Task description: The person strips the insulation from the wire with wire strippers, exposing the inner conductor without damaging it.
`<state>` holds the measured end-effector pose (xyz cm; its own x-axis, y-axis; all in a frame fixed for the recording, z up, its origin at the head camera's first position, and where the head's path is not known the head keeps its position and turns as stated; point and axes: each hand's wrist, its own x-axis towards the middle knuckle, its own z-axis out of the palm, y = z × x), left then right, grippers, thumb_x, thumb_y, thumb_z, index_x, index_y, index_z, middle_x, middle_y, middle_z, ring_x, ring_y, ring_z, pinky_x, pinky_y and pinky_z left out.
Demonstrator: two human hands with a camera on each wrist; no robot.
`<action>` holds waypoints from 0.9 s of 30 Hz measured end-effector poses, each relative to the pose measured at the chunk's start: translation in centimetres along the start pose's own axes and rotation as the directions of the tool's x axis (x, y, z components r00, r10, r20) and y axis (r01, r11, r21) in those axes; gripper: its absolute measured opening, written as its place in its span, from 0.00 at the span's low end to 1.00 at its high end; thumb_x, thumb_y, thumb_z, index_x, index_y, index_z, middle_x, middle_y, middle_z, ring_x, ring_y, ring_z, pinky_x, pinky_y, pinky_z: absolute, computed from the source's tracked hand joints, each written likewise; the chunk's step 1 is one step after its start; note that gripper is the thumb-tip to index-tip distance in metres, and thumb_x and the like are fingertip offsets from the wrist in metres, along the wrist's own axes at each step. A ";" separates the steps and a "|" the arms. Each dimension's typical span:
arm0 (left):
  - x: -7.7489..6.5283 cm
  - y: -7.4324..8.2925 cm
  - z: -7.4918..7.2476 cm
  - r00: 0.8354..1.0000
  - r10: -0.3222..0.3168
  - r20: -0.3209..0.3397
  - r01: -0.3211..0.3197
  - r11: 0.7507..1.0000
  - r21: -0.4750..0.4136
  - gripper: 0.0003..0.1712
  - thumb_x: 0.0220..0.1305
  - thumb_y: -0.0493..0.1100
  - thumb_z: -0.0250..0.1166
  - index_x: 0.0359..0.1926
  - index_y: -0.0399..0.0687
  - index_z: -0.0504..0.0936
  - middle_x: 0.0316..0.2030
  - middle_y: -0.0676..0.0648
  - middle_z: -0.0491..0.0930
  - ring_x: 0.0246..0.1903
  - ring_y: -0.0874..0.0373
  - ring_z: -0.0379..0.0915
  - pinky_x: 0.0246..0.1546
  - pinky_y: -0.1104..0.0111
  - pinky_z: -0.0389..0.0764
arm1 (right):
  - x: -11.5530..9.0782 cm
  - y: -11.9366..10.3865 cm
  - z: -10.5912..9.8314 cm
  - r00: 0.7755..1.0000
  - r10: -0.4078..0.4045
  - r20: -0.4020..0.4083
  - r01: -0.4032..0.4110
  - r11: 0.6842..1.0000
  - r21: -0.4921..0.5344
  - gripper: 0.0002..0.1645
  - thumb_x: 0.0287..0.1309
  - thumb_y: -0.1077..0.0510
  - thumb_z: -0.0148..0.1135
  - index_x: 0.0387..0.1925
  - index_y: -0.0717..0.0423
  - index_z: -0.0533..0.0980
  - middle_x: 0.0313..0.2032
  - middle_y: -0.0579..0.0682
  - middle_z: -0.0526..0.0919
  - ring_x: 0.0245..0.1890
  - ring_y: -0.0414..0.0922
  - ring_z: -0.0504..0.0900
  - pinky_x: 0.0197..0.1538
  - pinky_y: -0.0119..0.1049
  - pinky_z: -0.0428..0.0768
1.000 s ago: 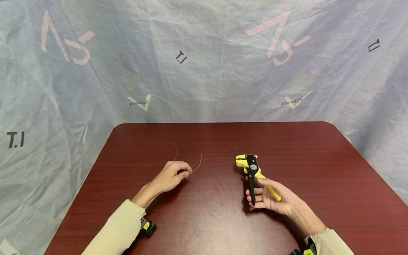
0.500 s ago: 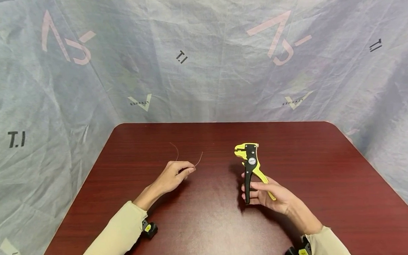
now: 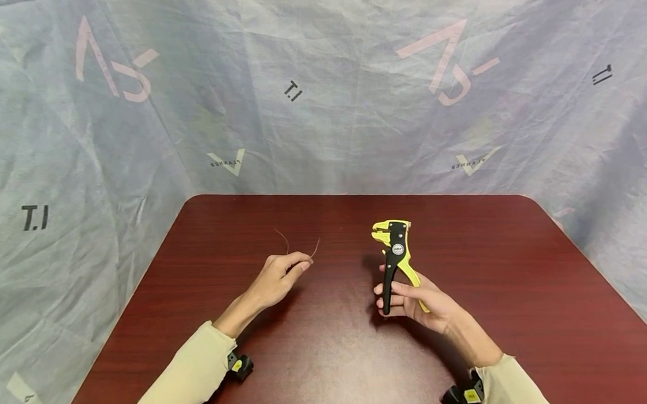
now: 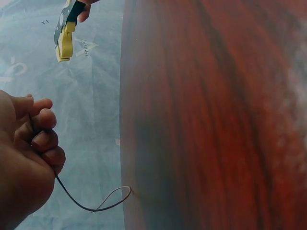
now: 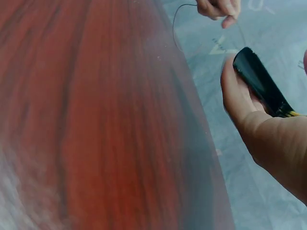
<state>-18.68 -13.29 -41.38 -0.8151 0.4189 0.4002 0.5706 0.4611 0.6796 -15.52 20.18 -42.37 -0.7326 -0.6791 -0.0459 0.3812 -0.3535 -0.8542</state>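
- The right hand (image 3: 420, 302) holds a yellow and black wire stripper (image 3: 395, 259) just above the red-brown table (image 3: 519, 290), a bit right of the middle.
- The fingers of this hand are curled around the black handle, and the thumb lies along it.
- The tool stands almost straight up. Its long side runs from the hand up to the yellow head, which is at the top and leans a little to the left and away from the person.
- The mouth of the tool faces left, toward the other hand.
- The left hand (image 3: 278, 278) pinches a thin wire (image 3: 298, 247) between the thumb and the curled fingers, to the left of the tool and well apart from it.
- The wire bends in a loop, with both thin ends poking up and away from the person.
- The wire is so thin that it is hard to see against the table.
- In the right wrist view only the black handle end (image 5: 261, 81) shows; the yellow head is cut off.
- In the left wrist view part of the wire is hidden inside the fist (image 4: 29, 153).
- Both arms wear pale sleeves (image 3: 185, 379).
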 end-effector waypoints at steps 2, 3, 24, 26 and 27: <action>0.0 0.1 0.1 1.000 -0.004 -0.015 0.004 1.000 -0.004 0.10 0.73 0.38 0.58 0.45 0.41 0.85 0.41 0.40 0.88 0.41 0.56 0.84 0.44 0.63 0.83 | 0.1 0.1 -0.1 1.000 -0.011 0.019 0.011 1.000 -0.008 0.20 0.76 0.62 0.45 0.65 0.46 0.65 0.46 0.49 0.87 0.46 0.47 0.88 0.56 0.44 0.84; 0.0 0.1 0.1 1.000 -0.002 -0.024 0.002 1.000 -0.002 0.10 0.73 0.38 0.58 0.45 0.42 0.84 0.41 0.40 0.88 0.40 0.56 0.83 0.43 0.64 0.83 | 0.2 0.2 -0.1 1.000 -0.014 0.025 0.014 1.000 -0.010 0.20 0.77 0.60 0.44 0.65 0.46 0.65 0.46 0.50 0.87 0.47 0.48 0.88 0.57 0.44 0.83; 0.1 1.4 0.7 0.963 -0.015 -0.268 -0.004 0.998 -0.069 0.07 0.68 0.34 0.61 0.43 0.40 0.85 0.24 0.45 0.83 0.23 0.69 0.69 0.26 0.72 0.72 | 2.0 0.1 0.8 0.995 -0.029 0.093 0.037 0.996 -0.078 0.16 0.79 0.52 0.40 0.60 0.46 0.70 0.42 0.48 0.87 0.41 0.44 0.85 0.51 0.42 0.83; 0.2 1.5 0.8 0.959 -0.025 -0.283 -0.004 0.995 -0.101 0.07 0.69 0.34 0.61 0.44 0.41 0.84 0.19 0.46 0.77 0.18 0.70 0.63 0.22 0.72 0.69 | 2.2 0.2 0.9 0.994 -0.035 0.100 0.043 0.996 -0.082 0.16 0.78 0.53 0.42 0.60 0.47 0.70 0.41 0.48 0.86 0.41 0.44 0.86 0.50 0.42 0.83; 0.2 1.6 0.8 0.956 -0.029 -0.291 -0.006 0.993 -0.118 0.06 0.69 0.34 0.61 0.44 0.42 0.83 0.17 0.46 0.74 0.17 0.71 0.62 0.21 0.72 0.68 | 2.3 0.3 1.0 0.994 -0.040 0.105 0.049 0.995 -0.085 0.16 0.78 0.54 0.43 0.60 0.47 0.70 0.41 0.48 0.86 0.41 0.44 0.86 0.50 0.42 0.83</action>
<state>-17.87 -11.83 -40.71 -0.8251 0.1599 0.5418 0.5596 0.3628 0.7451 -16.54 17.86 -42.17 -0.6840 -0.7283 0.0425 0.2958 -0.3302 -0.8964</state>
